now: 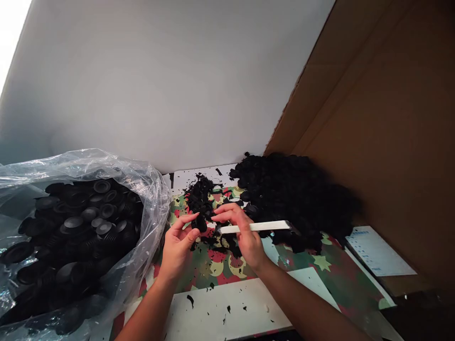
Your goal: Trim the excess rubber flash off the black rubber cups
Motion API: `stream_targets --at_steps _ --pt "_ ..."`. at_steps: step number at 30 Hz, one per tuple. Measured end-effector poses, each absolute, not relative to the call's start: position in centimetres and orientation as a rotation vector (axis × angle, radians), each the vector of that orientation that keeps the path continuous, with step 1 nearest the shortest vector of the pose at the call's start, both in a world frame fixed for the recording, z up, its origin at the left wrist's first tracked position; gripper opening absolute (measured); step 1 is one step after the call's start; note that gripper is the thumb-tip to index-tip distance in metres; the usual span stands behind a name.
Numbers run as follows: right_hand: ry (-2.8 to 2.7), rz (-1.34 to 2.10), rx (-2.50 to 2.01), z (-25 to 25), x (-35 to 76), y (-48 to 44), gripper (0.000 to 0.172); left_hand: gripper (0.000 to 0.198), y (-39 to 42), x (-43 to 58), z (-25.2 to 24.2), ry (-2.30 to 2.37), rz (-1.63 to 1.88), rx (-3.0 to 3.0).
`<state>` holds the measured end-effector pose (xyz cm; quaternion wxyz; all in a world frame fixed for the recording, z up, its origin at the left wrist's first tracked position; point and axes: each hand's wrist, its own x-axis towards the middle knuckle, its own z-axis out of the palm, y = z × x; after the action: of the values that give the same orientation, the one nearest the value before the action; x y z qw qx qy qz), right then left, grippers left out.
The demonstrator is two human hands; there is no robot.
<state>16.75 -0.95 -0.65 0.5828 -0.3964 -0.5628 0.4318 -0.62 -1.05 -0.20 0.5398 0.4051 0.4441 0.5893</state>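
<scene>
My left hand [177, 246] pinches a small black rubber part [200, 222] between thumb and fingertips, above a patterned table cover [220, 265]. My right hand [241, 234] is closed round a white-handled tool [259, 227], which points left toward the part. The tool's tip sits close to the part; whether it touches is unclear. Black trimmings [201, 196] lie scattered just beyond both hands.
A clear plastic bag [149, 199] full of round black rubber parts [78, 222] stands at the left. A heap of black parts [295, 194] lies at the right against a cardboard wall [384, 123]. A white board [227, 308] lies near me; a printed paper [377, 251] lies at the right.
</scene>
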Motion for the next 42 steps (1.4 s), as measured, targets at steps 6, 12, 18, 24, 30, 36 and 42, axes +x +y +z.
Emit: stream_targets --at_steps 6,12,18,24,30,36,42 --pt "-1.316 0.986 -0.887 -0.4 16.4 -1.7 0.035 0.044 -1.0 -0.5 -0.2 0.998 1.385 0.799" --pt "-1.434 0.887 -0.819 0.1 15.7 -2.5 0.012 0.04 -0.8 -0.7 -0.7 1.013 1.452 0.821" --pt "-1.62 0.754 -0.826 0.5 15.9 -2.2 0.012 0.037 -0.8 -0.7 -1.0 1.062 1.473 0.949" --pt "-1.657 0.719 -0.825 0.5 15.8 -2.1 0.012 0.034 -0.8 -0.8 -1.0 1.069 1.482 0.993" --pt "-1.68 0.706 -0.815 0.9 16.0 -2.3 0.012 0.034 -0.8 -0.9 -1.2 1.048 1.479 0.977" --pt "-1.696 0.614 -0.779 0.5 16.0 -2.0 0.013 0.033 -0.7 -1.1 -1.8 1.031 1.496 1.049" --pt "-1.752 0.285 -0.806 0.1 15.1 -2.3 0.015 0.028 -1.2 -0.4 -1.3 1.075 1.674 1.27"
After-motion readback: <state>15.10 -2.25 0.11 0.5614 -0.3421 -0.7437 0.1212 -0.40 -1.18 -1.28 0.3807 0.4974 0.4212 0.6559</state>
